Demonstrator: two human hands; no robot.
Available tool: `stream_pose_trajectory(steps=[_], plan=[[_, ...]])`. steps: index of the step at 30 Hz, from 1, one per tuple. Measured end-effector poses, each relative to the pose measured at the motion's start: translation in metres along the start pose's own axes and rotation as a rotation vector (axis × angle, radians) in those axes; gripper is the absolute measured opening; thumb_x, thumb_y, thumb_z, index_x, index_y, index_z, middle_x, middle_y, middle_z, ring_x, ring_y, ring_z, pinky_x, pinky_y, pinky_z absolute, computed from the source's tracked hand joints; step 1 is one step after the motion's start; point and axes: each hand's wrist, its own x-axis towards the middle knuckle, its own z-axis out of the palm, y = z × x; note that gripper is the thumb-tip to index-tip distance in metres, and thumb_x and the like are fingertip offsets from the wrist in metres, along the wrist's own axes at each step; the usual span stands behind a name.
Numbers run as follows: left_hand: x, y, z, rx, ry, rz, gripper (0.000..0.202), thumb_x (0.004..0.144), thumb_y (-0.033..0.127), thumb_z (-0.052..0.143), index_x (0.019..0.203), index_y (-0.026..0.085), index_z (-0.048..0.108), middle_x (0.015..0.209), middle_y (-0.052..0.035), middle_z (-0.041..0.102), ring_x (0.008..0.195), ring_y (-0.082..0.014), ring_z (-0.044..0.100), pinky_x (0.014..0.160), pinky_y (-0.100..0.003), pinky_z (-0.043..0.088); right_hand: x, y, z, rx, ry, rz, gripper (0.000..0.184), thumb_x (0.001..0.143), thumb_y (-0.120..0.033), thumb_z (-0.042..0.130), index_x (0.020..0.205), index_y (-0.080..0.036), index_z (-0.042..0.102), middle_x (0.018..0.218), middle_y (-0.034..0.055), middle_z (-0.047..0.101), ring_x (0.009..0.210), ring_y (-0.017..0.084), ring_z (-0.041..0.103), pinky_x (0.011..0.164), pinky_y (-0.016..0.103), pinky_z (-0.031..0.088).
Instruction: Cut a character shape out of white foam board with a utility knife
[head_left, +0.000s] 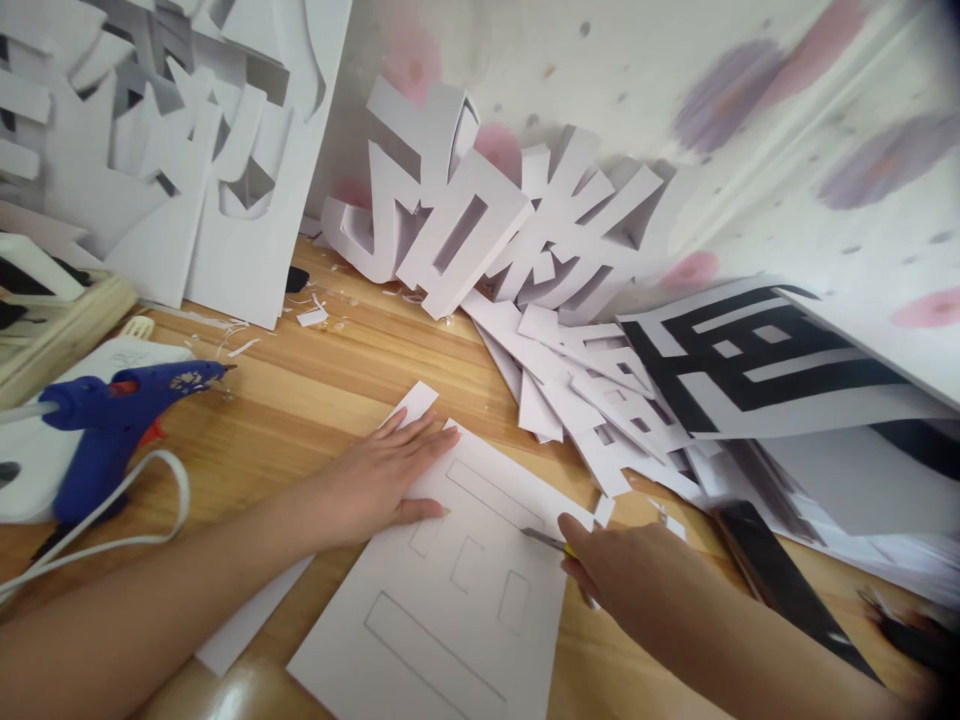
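A white sheet [480,500] with outlined rectangles lies on the wooden table [337,360]. My left hand [382,475] rests flat on its upper left edge with the fingers stretched out. A narrow white strip [255,615] runs beneath that hand and forearm, along the sheet's left side. In my right hand [622,565] is a craft knife [551,541] with a bit of yellow on its handle. The blade tip is at the lower right corner of the long upper rectangle. Most of the handle is hidden by my fingers.
A blue glue gun [112,420] with a white cable [184,490] sits at left. White cut-out letters [465,220] lean against the patterned wall. More cut pieces [592,380], a black-printed sheet [750,350] and a dark flat bar [795,590] lie at right. Paper scraps [312,315] are scattered behind.
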Motion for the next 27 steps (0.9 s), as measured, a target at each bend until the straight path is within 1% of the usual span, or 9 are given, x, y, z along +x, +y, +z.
stream_pose_trajectory(steps=[2, 5, 7, 9, 13, 16, 19, 24, 27], plan=[[0.0, 0.0, 0.001, 0.004, 0.003, 0.004, 0.075, 0.086, 0.064, 0.027, 0.141, 0.013, 0.02, 0.147, -0.0086, 0.02, 0.137, -0.0179, 0.008, 0.11, -0.036, 0.006, -0.004, 0.002, -0.001, 0.02, -0.038, 0.013, 0.011, 0.077, -0.01, 0.048, 0.077, -0.02, 0.051, 0.047, -0.0031, 0.048, 0.034, 0.011, 0.041, 0.038, 0.026, 0.011], [0.0, -0.001, 0.001, 0.013, 0.019, 0.004, 0.075, 0.086, 0.064, 0.027, 0.141, 0.014, 0.021, 0.146, -0.0089, 0.021, 0.137, -0.0174, 0.007, 0.11, -0.035, 0.006, -0.007, 0.002, -0.006, 0.048, -0.09, 0.031, 0.015, 0.075, -0.005, 0.047, 0.077, -0.019, 0.053, 0.045, -0.0051, 0.043, 0.032, 0.009, 0.029, 0.038, 0.026, 0.011], [0.001, -0.002, 0.002, 0.018, 0.018, 0.003, 0.074, 0.086, 0.064, 0.027, 0.141, 0.014, 0.02, 0.147, -0.0087, 0.021, 0.137, -0.017, 0.007, 0.11, -0.035, 0.005, -0.008, 0.002, -0.008, 0.062, -0.09, 0.037, 0.017, 0.074, -0.003, 0.047, 0.077, -0.019, 0.053, 0.044, -0.0063, 0.039, 0.032, 0.008, 0.024, 0.038, 0.025, 0.011], [0.001, -0.002, 0.001, 0.017, 0.003, 0.0, 0.075, 0.086, 0.064, 0.027, 0.141, 0.014, 0.02, 0.147, -0.0087, 0.02, 0.137, -0.017, 0.007, 0.11, -0.035, 0.005, -0.009, 0.001, -0.006, 0.081, -0.066, 0.039, 0.017, 0.073, -0.003, 0.048, 0.075, -0.019, 0.053, 0.042, -0.0072, 0.037, 0.031, 0.007, 0.022, 0.038, 0.025, 0.013], [0.001, -0.001, 0.0, 0.011, -0.016, -0.011, 0.075, 0.086, 0.064, 0.027, 0.141, 0.014, 0.019, 0.147, -0.0085, 0.019, 0.137, -0.0173, 0.007, 0.11, -0.035, 0.006, -0.011, 0.002, 0.006, 0.076, 0.031, 0.041, 0.01, 0.075, -0.009, 0.049, 0.074, -0.019, 0.051, 0.041, -0.0073, 0.035, 0.03, 0.006, 0.024, 0.038, 0.025, 0.013], [0.001, 0.0, -0.001, 0.004, 0.0, -0.009, 0.074, 0.086, 0.064, 0.028, 0.141, 0.014, 0.02, 0.147, -0.0086, 0.02, 0.137, -0.0175, 0.008, 0.11, -0.035, 0.006, -0.013, 0.003, 0.015, 0.061, 0.066, 0.047, 0.007, 0.077, -0.013, 0.049, 0.075, -0.019, 0.051, 0.041, -0.0073, 0.036, 0.03, 0.006, 0.023, 0.038, 0.025, 0.01], [0.0, 0.001, -0.003, -0.009, -0.009, -0.009, 0.073, 0.087, 0.062, 0.029, 0.141, 0.014, 0.02, 0.146, -0.0097, 0.021, 0.137, -0.0183, 0.009, 0.11, -0.036, 0.007, -0.014, 0.002, 0.017, 0.053, 0.081, 0.043, 0.006, 0.078, -0.015, 0.049, 0.075, -0.02, 0.051, 0.041, -0.007, 0.036, 0.03, 0.007, 0.025, 0.037, 0.026, 0.007], [0.001, 0.002, -0.004, -0.011, -0.01, -0.005, 0.072, 0.087, 0.061, 0.03, 0.14, 0.014, 0.02, 0.146, -0.0102, 0.02, 0.137, -0.0184, 0.009, 0.11, -0.036, 0.008, -0.012, 0.004, 0.015, 0.088, 0.084, 0.022, 0.011, 0.077, -0.011, 0.045, 0.073, -0.02, 0.05, 0.044, -0.0043, 0.045, 0.033, 0.011, 0.04, 0.039, 0.026, 0.006], [0.001, 0.001, -0.003, -0.003, -0.002, 0.004, 0.072, 0.087, 0.061, 0.03, 0.14, 0.013, 0.02, 0.146, -0.0098, 0.021, 0.137, -0.018, 0.008, 0.11, -0.036, 0.007, -0.011, 0.007, 0.018, 0.102, 0.097, -0.003, 0.01, 0.078, -0.013, 0.044, 0.077, -0.02, 0.05, 0.046, -0.003, 0.049, 0.036, 0.014, 0.046, 0.041, 0.026, 0.007]])
